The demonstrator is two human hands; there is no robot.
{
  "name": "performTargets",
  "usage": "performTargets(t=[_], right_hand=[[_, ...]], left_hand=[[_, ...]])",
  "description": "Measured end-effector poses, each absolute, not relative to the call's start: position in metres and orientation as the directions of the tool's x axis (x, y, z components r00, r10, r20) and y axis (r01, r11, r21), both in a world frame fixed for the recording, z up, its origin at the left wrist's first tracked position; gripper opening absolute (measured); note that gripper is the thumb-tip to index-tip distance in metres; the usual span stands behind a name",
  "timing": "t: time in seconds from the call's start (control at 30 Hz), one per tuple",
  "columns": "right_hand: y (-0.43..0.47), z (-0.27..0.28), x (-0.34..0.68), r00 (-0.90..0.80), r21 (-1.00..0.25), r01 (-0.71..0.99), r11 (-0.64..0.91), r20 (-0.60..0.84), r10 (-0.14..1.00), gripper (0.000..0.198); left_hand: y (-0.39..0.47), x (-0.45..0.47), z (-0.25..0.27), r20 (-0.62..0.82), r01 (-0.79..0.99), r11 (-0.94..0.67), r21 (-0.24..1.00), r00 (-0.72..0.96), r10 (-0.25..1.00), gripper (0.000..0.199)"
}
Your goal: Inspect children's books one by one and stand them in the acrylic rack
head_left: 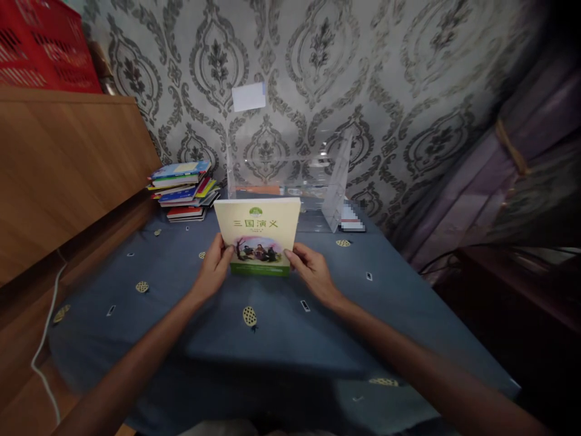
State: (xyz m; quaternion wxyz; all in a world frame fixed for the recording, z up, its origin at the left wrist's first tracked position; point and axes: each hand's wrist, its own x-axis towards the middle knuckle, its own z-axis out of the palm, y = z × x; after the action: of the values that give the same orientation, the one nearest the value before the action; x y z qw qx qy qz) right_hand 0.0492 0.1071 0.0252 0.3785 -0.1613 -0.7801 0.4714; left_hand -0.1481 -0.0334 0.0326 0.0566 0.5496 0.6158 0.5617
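Upright between my two hands is a book [261,239] with a cream cover, green Chinese characters, a painted scene and a green lower band. My left hand [214,266] grips its left edge, thumb on the front cover. On the opposite edge, my right hand [314,271] holds it in the same way. Just behind the book stands a clear plastic stand [338,181] with see-through side panels. Part of that stand is hidden by the book. Whether the book's bottom edge touches the cloth, I cannot tell.
A messy stack of books [184,191] sits at the back left of the blue tablecloth [281,333]. Behind the clear stand's right side lies a pale, blurred item [351,218]. A wooden cabinet [68,175] with a red basket [45,45] borders the left; a curtain [490,188] hangs right.
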Motion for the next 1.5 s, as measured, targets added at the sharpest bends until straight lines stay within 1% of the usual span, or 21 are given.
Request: performTargets(t=[0.1, 0.17, 0.23, 0.3, 0.37, 0.4, 0.47, 0.5, 0.53, 0.57, 0.67, 0.8, 0.9, 0.97, 1.03, 1.07, 1.13, 1.2, 1.27, 1.37, 1.5], right_hand=[[0.109, 0.023, 0.046, -0.696, -0.932, -0.121, 0.343, 0.326, 0.64, 0.037], [0.108, 0.018, 0.044, -0.713, -0.972, -0.107, 0.208, 0.221, 0.666, 0.04], [0.108, 0.011, 0.042, -0.726, -0.992, -0.077, 0.103, 0.127, 0.676, 0.044], [0.109, 0.005, 0.039, -0.744, -0.999, -0.03, 0.041, 0.05, 0.666, 0.046], [0.112, 0.003, 0.037, -0.77, -0.999, 0.044, 0.012, -0.027, 0.638, 0.045], [0.114, 0.004, 0.037, -0.784, -0.995, 0.097, 0.007, -0.072, 0.616, 0.042], [0.12, 0.007, 0.038, -0.803, -0.977, 0.212, 0.018, -0.164, 0.573, 0.031], [0.124, 0.01, 0.039, -0.804, -0.965, 0.26, 0.034, -0.196, 0.562, 0.024], [0.128, 0.012, 0.04, -0.798, -0.954, 0.294, 0.053, -0.214, 0.563, 0.018], [0.132, 0.015, 0.041, -0.789, -0.947, 0.314, 0.072, -0.218, 0.574, 0.012], [0.14, 0.019, 0.04, -0.759, -0.936, 0.339, 0.092, -0.214, 0.615, 0.005], [0.135, 0.017, 0.035, -0.766, -0.948, 0.316, -0.045, -0.282, 0.578, 0.011], [0.122, 0.015, 0.036, -0.812, -0.956, 0.247, -0.161, -0.295, 0.504, 0.009], [0.114, 0.015, 0.04, -0.861, -0.945, 0.234, -0.23, -0.311, 0.402, 0.01], [0.112, 0.016, 0.043, -0.896, -0.936, 0.255, -0.245, -0.323, 0.303, 0.01], [0.114, 0.016, 0.044, -0.905, -0.941, 0.265, -0.21, -0.318, 0.283, 0.01], [0.123, 0.015, 0.042, -0.901, -0.962, 0.264, -0.069, -0.272, 0.338, 0.012], [0.138, 0.013, 0.038, -0.867, -0.968, 0.233, 0.09, -0.165, 0.47, 0.014], [0.155, 0.009, 0.032, -0.801, -0.966, 0.181, 0.186, -0.035, 0.598, 0.015], [0.177, 0.001, 0.025, -0.661, -0.975, 0.06, 0.213, 0.121, 0.741, 0.014], [0.189, -0.011, 0.023, -0.582, -0.984, -0.054, 0.167, 0.167, 0.796, 0.023]], left_hand=[[-0.03, -0.157, 0.029, 0.467, 0.501, -0.231, 0.834, -0.42, 0.778, 0.05], [-0.029, -0.163, 0.024, 0.332, 0.385, -0.16, 0.909, -0.435, 0.837, 0.059], [-0.027, -0.171, 0.018, 0.181, 0.306, -0.045, 0.951, -0.43, 0.884, 0.059], [-0.025, -0.177, 0.015, 0.09, 0.322, 0.059, 0.945, -0.431, 0.898, 0.056], [-0.025, -0.181, 0.018, 0.054, 0.489, 0.189, 0.852, -0.44, 0.896, 0.047], [-0.025, -0.181, 0.021, 0.04, 0.615, 0.277, 0.738, -0.45, 0.892, 0.041], [-0.024, -0.177, 0.032, -0.005, 0.815, 0.437, 0.381, -0.47, 0.883, 0.03], [-0.024, -0.172, 0.038, -0.027, 0.857, 0.474, 0.204, -0.479, 0.878, 0.028], [-0.022, -0.166, 0.043, -0.034, 0.873, 0.482, 0.074, -0.481, 0.876, 0.028], [-0.02, -0.159, 0.048, -0.026, 0.882, 0.471, -0.002, -0.471, 0.882, 0.029], [-0.006, -0.135, 0.057, 0.053, 0.922, 0.383, -0.063, -0.38, 0.924, 0.03], [0.018, -0.111, 0.057, 0.04, 0.951, 0.303, -0.057, -0.301, 0.953, 0.031], [0.03, -0.103, 0.057, 0.006, 0.949, 0.308, -0.067, -0.308, 0.951, 0.04], [0.034, -0.1, 0.057, -0.002, 0.944, 0.317, -0.089, -0.318, 0.948, 0.045], [0.036, -0.097, 0.057, -0.007, 0.941, 0.316, -0.118, -0.319, 0.948, 0.048], [0.037, -0.094, 0.057, -0.01, 0.941, 0.311, -0.136, -0.315, 0.949, 0.048], [0.038, -0.089, 0.055, -0.015, 0.938, 0.302, -0.172, -0.309, 0.951, 0.044], [0.038, -0.083, 0.054, -0.014, 0.935, 0.297, -0.195, -0.305, 0.952, 0.039], [0.039, -0.079, 0.053, -0.01, 0.933, 0.299, -0.201, -0.307, 0.952, 0.037], [0.041, -0.076, 0.055, -0.021, 0.934, 0.29, -0.209, -0.3, 0.954, 0.037], [0.045, -0.077, 0.058, -0.061, 0.939, 0.256, -0.23, -0.277, 0.959, 0.036]])
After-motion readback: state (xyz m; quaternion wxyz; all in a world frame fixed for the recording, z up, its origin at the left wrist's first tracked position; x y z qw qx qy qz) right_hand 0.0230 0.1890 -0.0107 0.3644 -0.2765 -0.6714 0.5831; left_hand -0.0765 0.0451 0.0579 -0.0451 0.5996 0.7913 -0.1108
